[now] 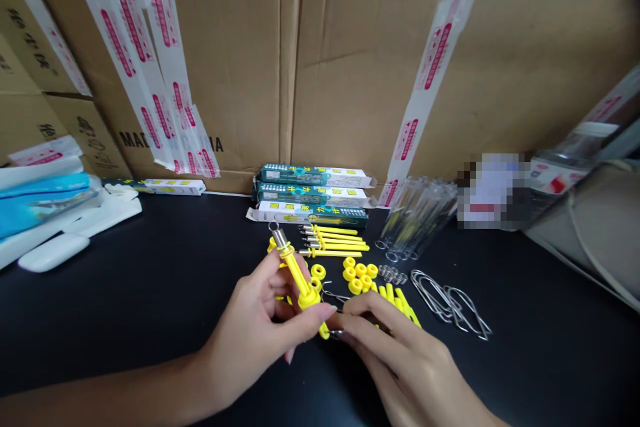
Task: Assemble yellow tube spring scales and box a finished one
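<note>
Observed: the left hand (255, 327) is closed round a yellow rod (295, 270), thumb on the near side and fingers wrapped behind its lower half. The rod is held clear of the table. Its long axis runs from low and right, at the fingers, to high and left, away from the person, and ends in a metal tip (279, 237).

The right hand (400, 360) comes in from the right with thumb and forefinger pinched narrow at the rod's lower end. They appear to hold a thin wire (333, 295); the exact contact is hidden by the fingertips. Both hands meet at that lower end, and the left alone carries the rod's weight.

Surface: a black table (150, 293), flat and matt. Parts lie just beyond the hands:
- a row of finished rods (335, 241)
- loose yellow rings (357, 273)
- yellow sleeves (400, 300), touching the right hand's knuckles
- small springs (393, 273)
- bent wire clips (450, 303), to the right

Farther back are three stacked packets (313, 193) and clear tubes (415, 220).

Room: taped cartons (350, 47) wall off the table's far edge, so the space is shallow. A white mouse (53, 252) lies well apart at the left.
</note>
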Demonstrator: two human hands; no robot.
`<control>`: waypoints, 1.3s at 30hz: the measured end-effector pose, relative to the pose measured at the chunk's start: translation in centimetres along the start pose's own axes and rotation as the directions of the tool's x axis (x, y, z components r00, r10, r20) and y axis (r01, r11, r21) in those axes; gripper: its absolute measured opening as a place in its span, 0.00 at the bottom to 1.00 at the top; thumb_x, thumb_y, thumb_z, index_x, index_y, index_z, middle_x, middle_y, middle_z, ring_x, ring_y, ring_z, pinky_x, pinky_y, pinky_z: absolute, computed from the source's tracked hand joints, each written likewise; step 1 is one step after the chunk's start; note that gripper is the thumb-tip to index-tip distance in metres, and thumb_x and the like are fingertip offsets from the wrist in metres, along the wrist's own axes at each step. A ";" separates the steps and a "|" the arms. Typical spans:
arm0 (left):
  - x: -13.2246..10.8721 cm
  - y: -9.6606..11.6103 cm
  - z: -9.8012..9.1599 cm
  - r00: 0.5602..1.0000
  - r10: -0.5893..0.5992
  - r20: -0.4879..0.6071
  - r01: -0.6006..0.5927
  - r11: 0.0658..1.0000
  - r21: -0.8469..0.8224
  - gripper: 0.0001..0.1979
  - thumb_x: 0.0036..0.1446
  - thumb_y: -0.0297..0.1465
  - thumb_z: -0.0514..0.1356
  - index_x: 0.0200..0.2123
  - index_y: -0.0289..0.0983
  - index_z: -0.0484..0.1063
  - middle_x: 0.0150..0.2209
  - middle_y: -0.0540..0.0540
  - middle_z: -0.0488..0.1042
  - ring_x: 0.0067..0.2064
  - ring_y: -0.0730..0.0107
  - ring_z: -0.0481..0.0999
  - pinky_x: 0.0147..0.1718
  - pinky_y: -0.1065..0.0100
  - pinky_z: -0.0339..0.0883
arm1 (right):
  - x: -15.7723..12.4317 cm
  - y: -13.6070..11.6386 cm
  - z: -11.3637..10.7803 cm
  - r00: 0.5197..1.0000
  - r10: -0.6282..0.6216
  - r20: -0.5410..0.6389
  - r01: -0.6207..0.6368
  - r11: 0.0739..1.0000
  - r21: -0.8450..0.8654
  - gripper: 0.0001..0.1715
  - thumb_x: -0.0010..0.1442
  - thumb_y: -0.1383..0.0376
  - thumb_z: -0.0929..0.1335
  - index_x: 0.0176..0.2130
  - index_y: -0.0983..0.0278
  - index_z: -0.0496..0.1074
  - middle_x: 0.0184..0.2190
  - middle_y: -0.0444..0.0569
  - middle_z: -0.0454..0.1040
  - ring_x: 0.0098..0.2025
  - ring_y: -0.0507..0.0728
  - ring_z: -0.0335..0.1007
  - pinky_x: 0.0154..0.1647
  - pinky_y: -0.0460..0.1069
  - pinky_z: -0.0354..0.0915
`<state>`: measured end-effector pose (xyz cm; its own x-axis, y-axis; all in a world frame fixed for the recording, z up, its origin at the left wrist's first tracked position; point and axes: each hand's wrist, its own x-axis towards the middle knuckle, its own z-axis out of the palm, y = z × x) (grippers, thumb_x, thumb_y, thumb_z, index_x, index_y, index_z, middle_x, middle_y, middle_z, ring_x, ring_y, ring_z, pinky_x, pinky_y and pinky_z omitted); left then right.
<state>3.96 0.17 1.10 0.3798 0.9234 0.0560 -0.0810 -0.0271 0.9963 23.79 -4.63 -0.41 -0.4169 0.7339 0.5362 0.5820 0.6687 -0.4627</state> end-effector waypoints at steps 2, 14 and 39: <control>0.1 0.0 -0.1 1.000 0.000 0.008 0.000 1.000 0.007 0.17 0.58 0.35 0.70 0.40 0.38 0.65 0.27 0.57 0.70 0.21 0.81 0.67 0.14 0.83 0.66 | -0.2 0.0 0.1 1.000 -0.009 -0.025 0.009 1.000 0.015 0.20 0.68 0.79 0.62 0.50 0.62 0.74 0.39 0.51 0.80 0.37 0.55 0.82 0.39 0.45 0.77; 0.5 0.3 0.1 0.997 -0.073 0.033 0.077 0.987 -0.138 0.25 0.48 0.32 0.76 0.39 0.39 0.63 0.25 0.59 0.71 0.17 0.84 0.66 0.13 0.83 0.64 | -0.1 -0.1 -0.1 0.995 0.071 -0.073 -0.065 0.995 0.081 0.10 0.71 0.72 0.65 0.44 0.60 0.75 0.35 0.47 0.82 0.34 0.55 0.81 0.37 0.45 0.75; 0.1 0.1 -0.1 1.000 0.019 0.014 -0.017 0.992 -0.128 0.23 0.54 0.46 0.74 0.35 0.37 0.67 0.26 0.53 0.73 0.23 0.76 0.73 0.15 0.81 0.68 | -0.2 -0.2 -0.6 0.995 -0.009 -0.100 0.006 1.000 -0.026 0.12 0.69 0.74 0.68 0.48 0.60 0.75 0.40 0.46 0.86 0.38 0.55 0.84 0.41 0.45 0.77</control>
<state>3.87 0.29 1.21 0.3909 0.9173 0.0758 -0.2045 0.0063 0.9788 24.24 -4.99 0.00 -0.3501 0.7126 0.6079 0.5972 0.6698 -0.4412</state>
